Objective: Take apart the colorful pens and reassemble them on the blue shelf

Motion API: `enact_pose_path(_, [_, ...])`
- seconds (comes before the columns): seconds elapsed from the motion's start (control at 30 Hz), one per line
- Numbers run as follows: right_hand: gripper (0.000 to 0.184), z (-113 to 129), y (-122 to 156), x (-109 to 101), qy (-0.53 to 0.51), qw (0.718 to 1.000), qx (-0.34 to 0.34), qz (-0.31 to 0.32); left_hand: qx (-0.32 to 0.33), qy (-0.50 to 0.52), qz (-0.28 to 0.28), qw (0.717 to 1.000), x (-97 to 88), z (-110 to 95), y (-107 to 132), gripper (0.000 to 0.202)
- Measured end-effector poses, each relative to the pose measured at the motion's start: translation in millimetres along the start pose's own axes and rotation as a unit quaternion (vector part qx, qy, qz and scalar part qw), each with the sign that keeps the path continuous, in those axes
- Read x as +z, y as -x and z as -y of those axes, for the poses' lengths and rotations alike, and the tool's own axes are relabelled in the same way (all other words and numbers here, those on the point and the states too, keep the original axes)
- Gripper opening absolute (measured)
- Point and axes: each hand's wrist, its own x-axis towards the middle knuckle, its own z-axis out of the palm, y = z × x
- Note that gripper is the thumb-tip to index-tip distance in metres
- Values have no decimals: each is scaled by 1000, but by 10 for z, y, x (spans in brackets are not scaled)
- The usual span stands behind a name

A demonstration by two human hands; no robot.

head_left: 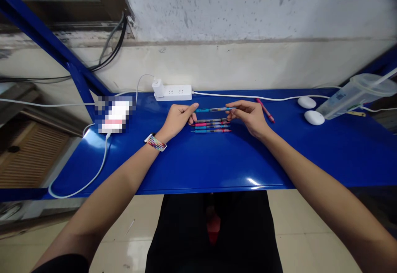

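Two hands pinch one pen [214, 109] by its ends, left hand [178, 120] on the blue grip, right hand [248, 116] on the tip; slim clear barrel, level, just above four pens [211, 126] on the blue surface [217, 161].

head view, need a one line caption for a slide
Both hands, left hand and right hand, hold a blue pen level above four pens on a blue table.

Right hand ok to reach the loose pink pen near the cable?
Probably yes. The pink pen lies just beside the right hand with bare table between, though both hands hold the blue pen.
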Motion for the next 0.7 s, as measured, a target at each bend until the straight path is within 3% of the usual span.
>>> enact_pose_path(0.23, [20, -35, -13, -20, -9, 1000, 10, -13, 16, -6, 5, 1000, -6, 4, -13, 49])
enact_pose_path(0.37, [20, -3, -15, -4, -28, 999, 34, -23, 30, 17, 8, 999, -3, -7, -5, 16])
enact_pose_path(0.47, [17, 23, -10, 22, -45, 998, 42, -24, 28, 56, 19, 998, 2, -12, 3, 9])
enact_pose_path(0.57, [16, 36, -2, 50, -56, 997, 39, -23, 12, 84, 32, 996, 2, 0, 1, 17])
enact_pose_path(0.63, [16, 40, 3, 63, -58, 997, 40, -25, 35, 76, 29, 996, -4, 14, -3, 19])
enact_pose_path(0.7, [17, 42, 6, 70, -56, 997, 44, -29, 66, 49, 23, 996, -10, 24, -7, 40])
